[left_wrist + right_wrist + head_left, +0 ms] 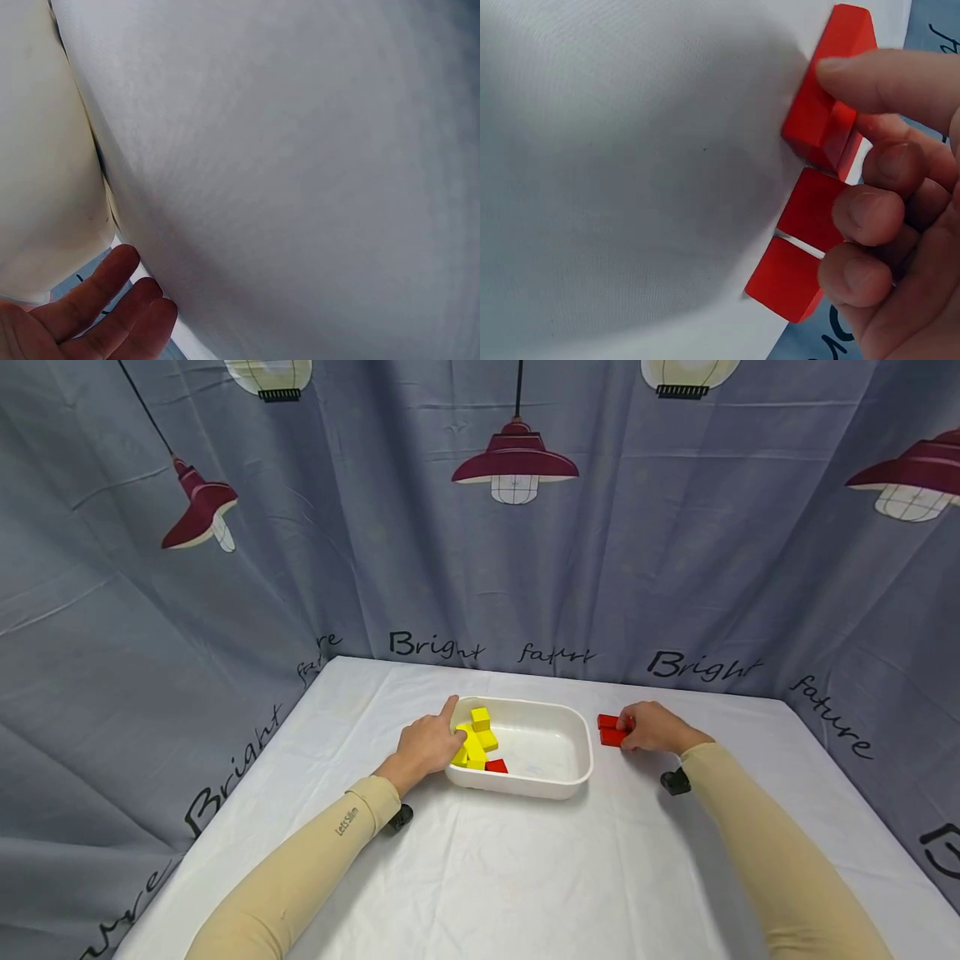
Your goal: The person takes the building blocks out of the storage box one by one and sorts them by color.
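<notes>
My left hand (429, 745) grips the left end of a white plastic tub (540, 739), with the thumb over the rim and the index finger stretched along it. In the left wrist view, several fingertips (120, 262) show beside the tub's outer wall (45, 150). Yellow blocks (486, 741) lie in the tub's left end beside one red block (496, 766). To the right of the tub, my right hand (658, 728) pinches a long red block (821, 97) between thumb and index finger. Its other fingers curl over two more red blocks (784, 279) on the table.
A white cloth covers the table (517, 877). Behind it and at both sides hangs a grey-blue curtain (390, 543) printed with lamps and lettering. Small black devices sit under both wrists, the right one (676, 781) close above the cloth.
</notes>
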`<state>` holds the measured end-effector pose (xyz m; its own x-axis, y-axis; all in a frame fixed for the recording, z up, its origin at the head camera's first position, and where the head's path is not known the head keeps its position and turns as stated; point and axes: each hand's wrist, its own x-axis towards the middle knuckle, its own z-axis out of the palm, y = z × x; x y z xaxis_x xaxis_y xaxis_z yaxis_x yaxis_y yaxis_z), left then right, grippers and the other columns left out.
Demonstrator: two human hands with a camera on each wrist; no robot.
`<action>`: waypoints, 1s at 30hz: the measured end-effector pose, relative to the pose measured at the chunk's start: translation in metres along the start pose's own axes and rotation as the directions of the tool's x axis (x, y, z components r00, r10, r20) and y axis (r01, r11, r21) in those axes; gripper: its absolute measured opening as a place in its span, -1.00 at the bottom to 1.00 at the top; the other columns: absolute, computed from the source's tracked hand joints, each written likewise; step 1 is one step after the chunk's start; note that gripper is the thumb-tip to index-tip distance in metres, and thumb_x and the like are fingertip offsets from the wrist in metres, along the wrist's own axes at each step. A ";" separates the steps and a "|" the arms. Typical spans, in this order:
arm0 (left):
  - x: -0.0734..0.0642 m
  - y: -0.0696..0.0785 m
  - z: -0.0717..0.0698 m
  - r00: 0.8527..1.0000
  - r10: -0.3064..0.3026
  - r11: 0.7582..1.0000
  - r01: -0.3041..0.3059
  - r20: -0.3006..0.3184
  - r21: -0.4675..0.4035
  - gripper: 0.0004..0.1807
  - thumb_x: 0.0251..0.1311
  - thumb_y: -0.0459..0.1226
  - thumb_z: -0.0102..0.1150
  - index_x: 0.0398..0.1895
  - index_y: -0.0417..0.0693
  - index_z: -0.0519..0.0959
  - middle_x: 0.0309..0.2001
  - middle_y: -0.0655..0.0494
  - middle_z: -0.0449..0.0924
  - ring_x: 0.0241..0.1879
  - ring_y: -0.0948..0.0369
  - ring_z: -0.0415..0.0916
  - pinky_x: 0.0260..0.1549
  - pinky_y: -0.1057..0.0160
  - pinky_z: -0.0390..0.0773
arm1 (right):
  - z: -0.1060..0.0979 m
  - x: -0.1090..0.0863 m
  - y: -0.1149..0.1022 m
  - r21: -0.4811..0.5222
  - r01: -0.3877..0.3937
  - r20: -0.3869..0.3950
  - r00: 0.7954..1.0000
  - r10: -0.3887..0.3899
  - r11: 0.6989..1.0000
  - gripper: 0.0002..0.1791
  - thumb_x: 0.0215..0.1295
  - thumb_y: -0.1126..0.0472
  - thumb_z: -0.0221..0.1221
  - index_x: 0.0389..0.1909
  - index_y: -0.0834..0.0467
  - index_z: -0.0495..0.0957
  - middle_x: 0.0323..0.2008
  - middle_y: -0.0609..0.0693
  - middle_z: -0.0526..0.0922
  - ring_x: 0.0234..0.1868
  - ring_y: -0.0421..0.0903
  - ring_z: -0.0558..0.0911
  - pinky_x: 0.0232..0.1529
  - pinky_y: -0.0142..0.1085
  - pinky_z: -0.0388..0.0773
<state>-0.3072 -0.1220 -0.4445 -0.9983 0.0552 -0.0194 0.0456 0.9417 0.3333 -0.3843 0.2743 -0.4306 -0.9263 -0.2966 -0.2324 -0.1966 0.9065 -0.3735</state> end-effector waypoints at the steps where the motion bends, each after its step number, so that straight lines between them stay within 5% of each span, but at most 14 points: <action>1: 0.000 0.000 0.000 1.000 -0.002 1.000 0.002 0.001 0.001 -0.22 0.42 0.05 -0.10 0.63 0.14 -0.04 0.00 -0.11 0.66 -0.27 0.08 0.51 -0.17 0.02 0.55 | 0.000 0.000 -0.001 -0.006 -0.004 -0.007 1.000 0.004 1.000 -0.76 0.10 0.30 0.36 -0.20 0.21 0.60 -0.26 0.10 0.60 -0.23 0.01 0.52 -0.25 -0.26 0.52; 21: -0.001 0.001 -0.001 1.000 -0.002 1.000 0.002 0.003 -0.007 -0.23 0.41 0.05 -0.11 0.63 0.16 -0.03 -0.01 -0.11 0.66 -0.27 0.07 0.52 -0.17 0.01 0.54 | 0.000 0.001 -0.006 -0.006 -0.057 -0.037 0.998 0.057 0.998 -0.85 0.16 0.27 0.33 -0.26 0.17 0.60 -0.28 0.09 0.59 -0.21 0.03 0.51 -0.22 -0.23 0.51; 26: -0.002 0.001 -0.001 1.000 -0.005 1.000 0.005 0.005 -0.001 -0.23 0.41 0.05 -0.11 0.63 0.15 -0.04 -0.01 -0.11 0.66 -0.28 0.08 0.51 -0.16 0.01 0.55 | -0.004 -0.001 -0.014 0.025 -0.003 -0.054 0.999 0.004 1.000 -0.87 0.17 0.26 0.32 -0.26 0.17 0.63 -0.23 0.11 0.61 -0.16 0.05 0.52 -0.21 -0.24 0.57; 30: -0.001 0.002 -0.002 1.000 -0.003 1.000 0.003 0.001 -0.004 -0.23 0.41 0.04 -0.11 0.63 0.14 -0.03 -0.05 -0.10 0.66 -0.28 0.08 0.51 -0.18 0.02 0.55 | -0.009 -0.001 -0.025 0.029 0.075 -0.067 0.995 -0.073 0.997 -0.90 0.18 0.25 0.32 -0.29 0.16 0.64 -0.39 0.06 0.59 -0.30 -0.01 0.52 -0.32 -0.27 0.52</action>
<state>-0.3057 -0.1209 -0.4424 -0.9984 0.0525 -0.0212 0.0423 0.9406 0.3370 -0.3811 0.2550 -0.4133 -0.9289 -0.3411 -0.1440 -0.2559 0.8726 -0.4160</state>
